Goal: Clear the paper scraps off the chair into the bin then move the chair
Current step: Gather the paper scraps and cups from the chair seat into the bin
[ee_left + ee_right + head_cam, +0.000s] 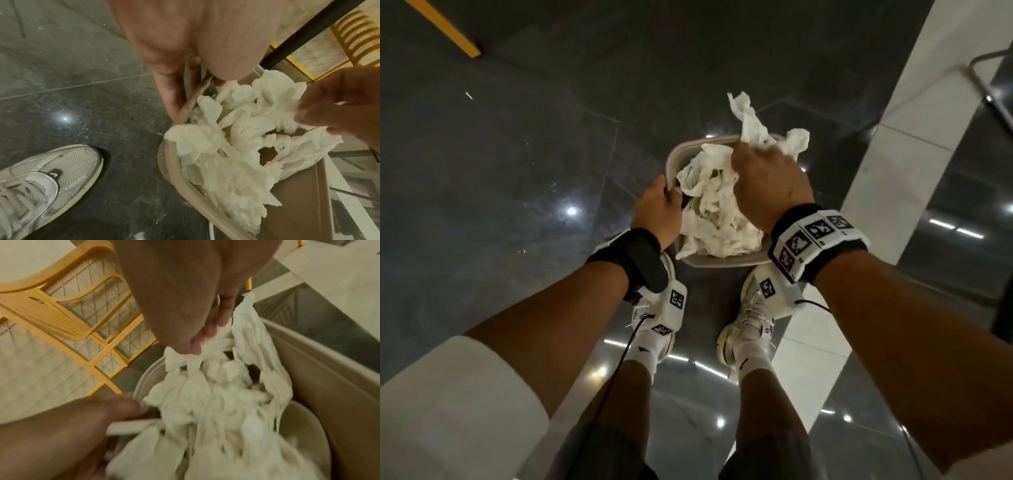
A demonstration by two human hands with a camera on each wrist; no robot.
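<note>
Paper scraps [717, 209]: crumpled white tissue, heaped in the bin [722, 262] and rising above its rim. One bunch stands clear of the heap, above the far rim, gripped from below by the right hand [770, 185]. The rest of the heap lies under and just nearer than the right fingers.

Right hand: knuckles up, positioned over the far half of the bin opening. The right wrist view shows the fingers [209, 331] curled into the tissue and pinching strands of it; this picture is motion-blurred, so individual finger positions are not resolved.

Left hand [657, 209]: on the near-left rim of the bin. The left wrist view shows fingers [170, 91] down the outside of the rim and the thumb over the inside, clamping the rim between them. Tissue lies touching the rim just beside these fingers.

Bin: beige, rounded-rectangular, on a dark polished floor [517, 154], directly ahead of the person's two pale trainers [750, 318]. Whether its base rests on the floor cannot be told.

Chair [61, 316]: yellow, slatted back, seen beyond the right fingers in the right wrist view, apart from the bin. A yellow bar [448, 31], well beyond the left fingers in the head view, cannot be attributed.

A pale floor band [893, 171] runs to the right of the right hand
</note>
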